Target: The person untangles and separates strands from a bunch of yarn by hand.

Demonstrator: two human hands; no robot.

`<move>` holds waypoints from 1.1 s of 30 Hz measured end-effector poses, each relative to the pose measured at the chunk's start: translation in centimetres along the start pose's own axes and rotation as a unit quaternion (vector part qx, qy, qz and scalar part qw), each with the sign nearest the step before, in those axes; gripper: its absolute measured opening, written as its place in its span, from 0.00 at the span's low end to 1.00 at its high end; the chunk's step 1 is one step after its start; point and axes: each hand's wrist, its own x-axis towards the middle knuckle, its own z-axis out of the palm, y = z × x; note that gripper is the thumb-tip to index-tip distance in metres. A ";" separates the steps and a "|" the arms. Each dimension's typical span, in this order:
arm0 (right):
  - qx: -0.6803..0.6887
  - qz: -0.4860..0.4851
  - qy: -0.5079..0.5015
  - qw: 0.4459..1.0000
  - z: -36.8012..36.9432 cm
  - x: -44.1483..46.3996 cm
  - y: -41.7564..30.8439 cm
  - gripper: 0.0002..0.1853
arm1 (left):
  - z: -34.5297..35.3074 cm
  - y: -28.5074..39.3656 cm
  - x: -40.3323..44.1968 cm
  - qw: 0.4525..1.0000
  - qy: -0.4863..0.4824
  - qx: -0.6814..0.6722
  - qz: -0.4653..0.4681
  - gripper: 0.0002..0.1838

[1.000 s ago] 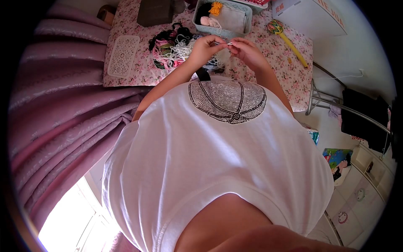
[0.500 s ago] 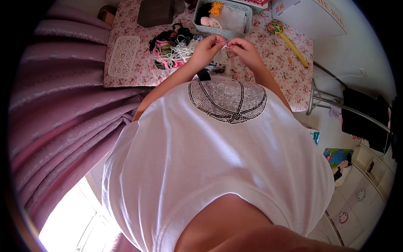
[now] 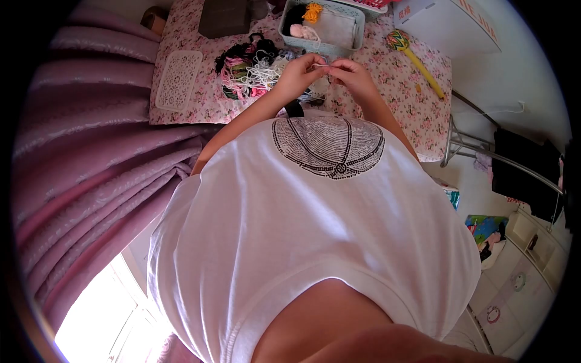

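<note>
My left hand (image 3: 301, 75) and my right hand (image 3: 352, 77) meet above the table, fingertips pinched together. Between them is a short piece of white yarn (image 3: 322, 65), mostly covered by the fingers. Beside my left hand lies a tangled heap of yarn (image 3: 248, 69) in black, pink, green and white. Just beyond the hands stands a light blue-grey basket (image 3: 321, 45) holding black yarn, an orange bundle (image 3: 312, 12), a pale pink ball (image 3: 304, 32) and a grey cloth-like piece.
A flowered cloth covers the table (image 3: 399, 103). On it are a white openwork lid (image 3: 178, 80), a dark box (image 3: 224, 18), a yellow stick with a patterned round head (image 3: 414, 57) and a white carton (image 3: 448, 24). A purple curtain (image 3: 109, 121) hangs at the left.
My hands have drawn closer together, with the fingertips now touching. Less of the white yarn shows between them. The heap and basket stay in place.
</note>
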 end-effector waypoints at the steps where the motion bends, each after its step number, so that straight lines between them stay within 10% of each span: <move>1: 0.008 0.001 0.001 1.000 0.0 0.1 0.1 0.06 | 0.0 -0.1 0.0 1.000 -0.003 -0.004 -0.012 0.07; 8: 0.143 0.088 0.032 0.985 0.2 -0.6 -0.3 0.05 | -0.6 -1.6 0.5 0.996 -0.046 -0.068 -0.022 0.07; 17: 0.419 0.157 -0.211 0.869 -1.9 -0.2 1.0 0.03 | -1.9 -2.2 0.3 0.993 -0.077 0.081 -0.038 0.08; 20: -0.064 0.076 -0.088 0.991 -2.0 -0.4 0.4 0.03 | -2.6 -2.4 0.4 0.990 -0.079 0.114 -0.021 0.08; 23: -0.079 -0.048 0.076 0.993 -2.6 0.5 1.9 0.05 | -2.5 -3.5 0.4 0.992 -0.090 0.085 -0.024 0.09; 26: 0.282 0.015 0.160 0.946 -1.0 0.3 0.3 0.07 | -2.4 -3.6 0.4 0.996 -0.072 0.052 -0.031 0.09; 29: 0.311 0.041 0.007 0.949 -4.3 1.4 3.2 0.10 | -2.9 -3.5 0.5 0.996 -0.063 0.044 -0.034 0.09; 32: -0.050 -0.011 0.228 0.972 -3.1 0.9 1.7 0.10 | -3.3 -3.9 0.5 0.996 -0.062 0.036 -0.046 0.10; 33: 0.140 0.008 0.179 0.974 -3.2 1.0 2.0 0.11 | -3.3 -4.1 0.5 0.996 -0.062 0.031 -0.052 0.11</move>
